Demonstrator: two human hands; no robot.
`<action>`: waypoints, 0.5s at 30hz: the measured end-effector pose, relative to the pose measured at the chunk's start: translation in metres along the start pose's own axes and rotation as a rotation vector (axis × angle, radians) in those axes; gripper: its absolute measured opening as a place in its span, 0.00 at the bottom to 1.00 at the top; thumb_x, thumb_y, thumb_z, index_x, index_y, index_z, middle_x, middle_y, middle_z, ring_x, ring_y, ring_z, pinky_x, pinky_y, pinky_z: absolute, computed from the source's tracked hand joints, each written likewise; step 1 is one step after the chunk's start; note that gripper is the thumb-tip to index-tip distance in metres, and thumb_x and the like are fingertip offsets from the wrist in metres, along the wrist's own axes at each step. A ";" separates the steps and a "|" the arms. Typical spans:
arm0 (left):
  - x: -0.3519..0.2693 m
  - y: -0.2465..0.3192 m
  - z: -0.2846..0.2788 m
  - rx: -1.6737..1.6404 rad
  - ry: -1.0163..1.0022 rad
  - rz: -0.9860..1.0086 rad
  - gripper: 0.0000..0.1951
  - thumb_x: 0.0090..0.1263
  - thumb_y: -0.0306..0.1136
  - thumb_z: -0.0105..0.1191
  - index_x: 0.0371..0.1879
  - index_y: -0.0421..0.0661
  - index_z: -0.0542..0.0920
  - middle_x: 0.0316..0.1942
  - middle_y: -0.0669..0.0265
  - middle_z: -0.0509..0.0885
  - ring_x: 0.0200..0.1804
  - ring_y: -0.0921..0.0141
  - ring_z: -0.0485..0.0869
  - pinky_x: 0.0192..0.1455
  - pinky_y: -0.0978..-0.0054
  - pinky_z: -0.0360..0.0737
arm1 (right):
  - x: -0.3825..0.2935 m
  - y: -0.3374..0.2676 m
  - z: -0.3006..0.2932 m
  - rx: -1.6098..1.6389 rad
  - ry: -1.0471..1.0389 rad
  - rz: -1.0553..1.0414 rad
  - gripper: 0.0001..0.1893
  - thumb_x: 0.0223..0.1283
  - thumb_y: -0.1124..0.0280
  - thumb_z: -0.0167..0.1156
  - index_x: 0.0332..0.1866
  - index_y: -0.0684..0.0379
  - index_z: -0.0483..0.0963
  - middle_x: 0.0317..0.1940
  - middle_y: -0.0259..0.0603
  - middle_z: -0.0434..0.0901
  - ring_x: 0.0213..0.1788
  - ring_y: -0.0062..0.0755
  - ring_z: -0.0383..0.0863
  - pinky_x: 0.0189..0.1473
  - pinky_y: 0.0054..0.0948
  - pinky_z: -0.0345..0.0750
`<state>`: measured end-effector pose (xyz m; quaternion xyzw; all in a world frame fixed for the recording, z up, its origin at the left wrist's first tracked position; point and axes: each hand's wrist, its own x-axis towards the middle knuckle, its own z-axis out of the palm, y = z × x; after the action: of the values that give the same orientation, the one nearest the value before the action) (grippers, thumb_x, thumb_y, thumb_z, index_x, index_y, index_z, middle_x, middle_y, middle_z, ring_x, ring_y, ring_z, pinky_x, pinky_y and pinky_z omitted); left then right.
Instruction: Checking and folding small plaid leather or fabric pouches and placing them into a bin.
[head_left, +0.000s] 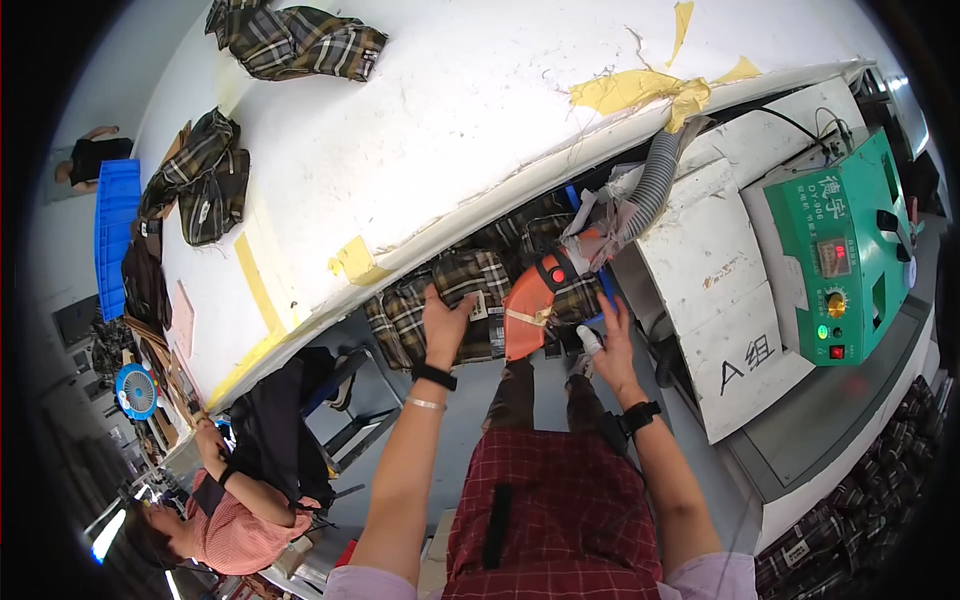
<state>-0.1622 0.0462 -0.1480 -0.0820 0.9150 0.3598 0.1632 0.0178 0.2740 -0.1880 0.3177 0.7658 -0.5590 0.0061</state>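
Observation:
My left hand (446, 326) is on a folded plaid garment (469, 274) below the table's edge, its thumb beside a pale hang tag (478, 306). Part of its grip is hidden by the hand itself. To the right, my right hand (616, 351) has its fingers apart at the rim of a blue crate (608, 289). A white covering wraps its thumb. Between my hands hangs an orange nozzle (529, 311) with a red button, joined to a grey corrugated hose (651, 187). More plaid cloth lies beneath and behind the nozzle.
A white table (420, 142) bears plaid garments (300, 41) and yellow tape. At right, a green machine (840, 255) with dials and a display stands beside white panels (712, 300). A seated co-worker (247, 517) is at lower left, near a small blue fan (137, 391).

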 end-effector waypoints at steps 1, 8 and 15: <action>0.003 -0.019 -0.008 -0.092 -0.009 0.031 0.38 0.55 0.38 0.70 0.62 0.35 0.67 0.52 0.46 0.80 0.55 0.51 0.79 0.56 0.59 0.76 | 0.002 0.000 0.008 0.008 -0.004 -0.003 0.31 0.59 0.66 0.66 0.69 0.50 0.67 0.70 0.52 0.57 0.63 0.44 0.71 0.57 0.32 0.73; -0.026 -0.040 -0.022 0.458 0.058 -0.086 0.46 0.59 0.61 0.62 0.73 0.52 0.59 0.71 0.54 0.62 0.75 0.43 0.50 0.66 0.35 0.58 | 0.034 0.015 0.048 -0.496 -0.313 -0.156 0.33 0.55 0.70 0.65 0.68 0.36 0.68 0.77 0.42 0.46 0.73 0.59 0.55 0.68 0.49 0.65; -0.012 -0.066 -0.044 0.213 0.176 -0.032 0.36 0.64 0.54 0.61 0.65 0.44 0.68 0.61 0.50 0.73 0.67 0.53 0.66 0.66 0.58 0.67 | 0.041 0.004 0.007 0.005 -0.402 -0.163 0.25 0.51 0.76 0.66 0.57 0.43 0.79 0.73 0.49 0.57 0.73 0.53 0.60 0.71 0.37 0.63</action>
<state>-0.1441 -0.0319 -0.1549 -0.1099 0.9574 0.2492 0.0956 -0.0157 0.2883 -0.2094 0.1371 0.7710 -0.6115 0.1127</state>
